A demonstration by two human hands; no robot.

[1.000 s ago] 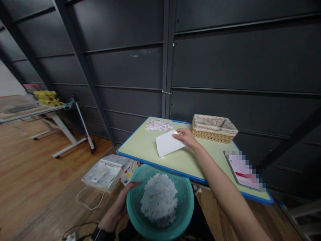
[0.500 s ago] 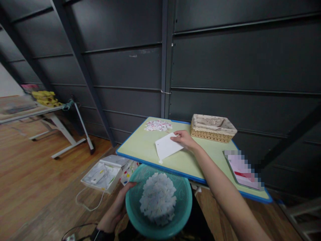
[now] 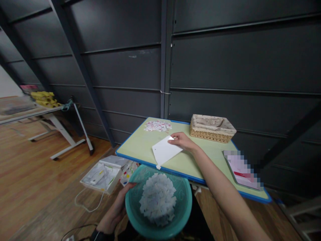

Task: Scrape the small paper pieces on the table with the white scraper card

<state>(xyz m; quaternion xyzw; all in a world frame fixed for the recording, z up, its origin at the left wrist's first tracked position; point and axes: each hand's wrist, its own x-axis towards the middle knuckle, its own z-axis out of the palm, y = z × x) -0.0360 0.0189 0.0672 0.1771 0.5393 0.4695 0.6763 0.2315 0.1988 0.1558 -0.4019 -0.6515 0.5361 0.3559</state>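
My right grip (image 3: pixel 181 141) pinches a white card (image 3: pixel 165 149) near its upper right corner, and my left grip (image 3: pixel 122 195) is closed on the rim of a teal plastic colander (image 3: pixel 185 201), thumb over the edge (its fingers are mostly hidden from me). Across the back I see a dark grey panelled wall (image 3: pixel 120 67). In front of it stands the pale green counter (image 3: pixel 137 144), edged in blue. The colander sits just below the counter's near edge, between my forearms. Toward the counter's back right stands a wicker basket (image 3: pixel 213 135) with a patterned cloth lining. A flat, tablet-like slab (image 3: pixel 243 170), its face pixelated, lies at the right end. Inside the colander is a heap of pale paper scraps (image 3: pixel 157 201). The card is over the middle of the counter; I can't tell whether it touches the surface. Beyond it lies a flatter pile of pink-marked paper bits (image 3: pixel 157 126). One small white scrap (image 3: pixel 158 166) shows at the card's lowest corner, by the blue edging.
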